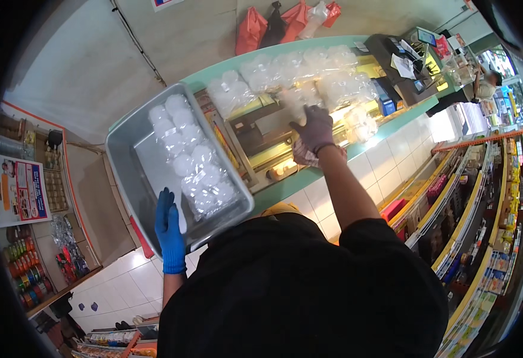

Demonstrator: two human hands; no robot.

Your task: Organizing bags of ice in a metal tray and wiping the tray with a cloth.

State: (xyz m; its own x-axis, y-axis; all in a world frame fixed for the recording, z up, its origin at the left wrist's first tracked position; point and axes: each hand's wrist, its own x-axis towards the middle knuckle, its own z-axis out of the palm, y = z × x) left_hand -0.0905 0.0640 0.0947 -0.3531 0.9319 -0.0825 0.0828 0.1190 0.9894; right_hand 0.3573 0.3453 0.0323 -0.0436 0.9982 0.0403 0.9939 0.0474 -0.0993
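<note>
My left hand [170, 235], in a blue glove, lies with straight fingers over the near-left rim of a grey plastic tub [129, 190]. Inside the tub are clear plastic packs of white rounded items [194, 156]. My right hand [317, 127], in a dark purple-grey glove, reaches over the glass-topped counter [266, 125]. Its fingertips meet a blurred clear plastic pack [298, 96]; whether they grip it is not visible. A crumpled patterned cloth [305, 154] shows beneath that hand. More clear packs [261, 71] line the counter's far side, and another pack [360, 124] lies to the right.
Blue boxes [386, 100] and a dark checkout unit [395, 58] occupy the counter's right end. Red and black plastic bags [252, 31] hang behind it. Stocked shelves [467, 223] stand at right. A person [485, 87] is farther off. A display case [49, 188] stands left.
</note>
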